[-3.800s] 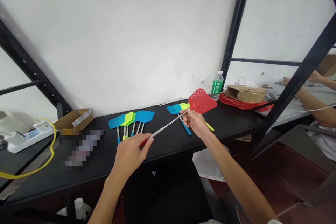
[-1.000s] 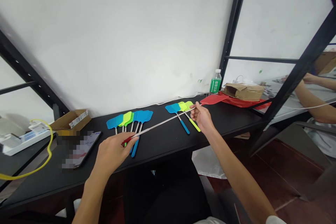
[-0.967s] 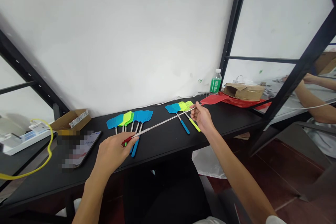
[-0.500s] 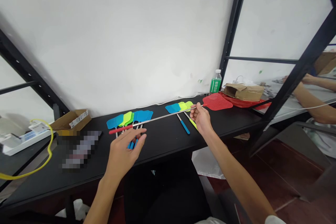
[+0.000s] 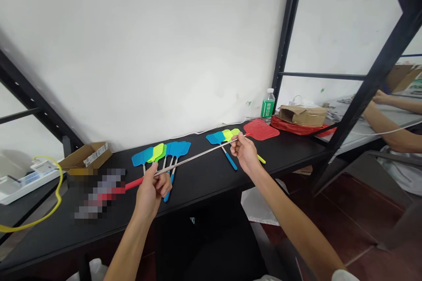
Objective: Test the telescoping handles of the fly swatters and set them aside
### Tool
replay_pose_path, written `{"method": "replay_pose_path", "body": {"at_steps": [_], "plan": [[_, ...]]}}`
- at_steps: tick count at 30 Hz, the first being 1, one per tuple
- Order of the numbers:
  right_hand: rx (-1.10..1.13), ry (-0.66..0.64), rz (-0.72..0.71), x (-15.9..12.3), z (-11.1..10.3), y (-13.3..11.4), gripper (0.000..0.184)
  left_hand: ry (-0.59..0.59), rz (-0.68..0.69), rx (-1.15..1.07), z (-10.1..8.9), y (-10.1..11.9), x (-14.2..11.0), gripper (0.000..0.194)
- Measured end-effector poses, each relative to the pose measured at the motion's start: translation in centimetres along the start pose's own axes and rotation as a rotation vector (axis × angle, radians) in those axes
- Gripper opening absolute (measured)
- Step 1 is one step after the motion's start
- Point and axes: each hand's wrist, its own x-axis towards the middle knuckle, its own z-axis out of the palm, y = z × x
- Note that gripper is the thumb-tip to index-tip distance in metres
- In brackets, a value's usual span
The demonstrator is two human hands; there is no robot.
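Both hands hold a red fly swatter point(image 5: 263, 129) with a thin metal shaft, tilted across the front of me above the table. My right hand point(image 5: 246, 153) pinches the shaft just below the red mesh head. My left hand point(image 5: 150, 191) is closed around the shaft close to the red handle, which sticks out to the left. Beneath the shaft at left lie several blue fly swatters point(image 5: 178, 149) and yellow-green fly swatters point(image 5: 156, 152). Nearer my right hand rest a blue fly swatter point(image 5: 216, 138) and a yellow-green one point(image 5: 227, 135), partly hidden by that hand.
An open cardboard box point(image 5: 89, 158) and a white power strip point(image 5: 26, 184) with a yellow cable stand at left. A bottle with a green label point(image 5: 267, 107) and a brown carton point(image 5: 303, 115) sit at right. Beyond the black frame a co-worker's arm point(image 5: 382, 127) shows.
My left hand has gone from open fingers below the handle to gripping the shaft. The swatter's handle end has moved lower and left; its head has shifted slightly left.
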Motion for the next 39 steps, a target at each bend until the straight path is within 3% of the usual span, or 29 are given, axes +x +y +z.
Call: {"method": "replay_pose_path", "body": {"at_steps": [7, 14, 28, 39], "plan": [[-0.017, 0.078, -0.005, 0.8, -1.0, -0.8, 0.042, -0.106, -0.052, 0.058, 0.5, -0.3, -0.3, 0.053], [-0.021, 0.145, 0.003, 1.1, -1.6, -1.7, 0.041, -0.132, -0.013, 0.157, 1.0, 0.3, -0.8, 0.051], [-0.06, 0.231, 0.012, 1.1, -1.8, -1.7, 0.041, -0.152, 0.087, 0.266, -1.5, 0.3, -0.5, 0.048], [-0.023, 0.247, 0.024, 1.8, -3.0, -2.3, 0.039, -0.23, 0.268, 0.583, -2.0, 2.3, -2.1, 0.048]]}}
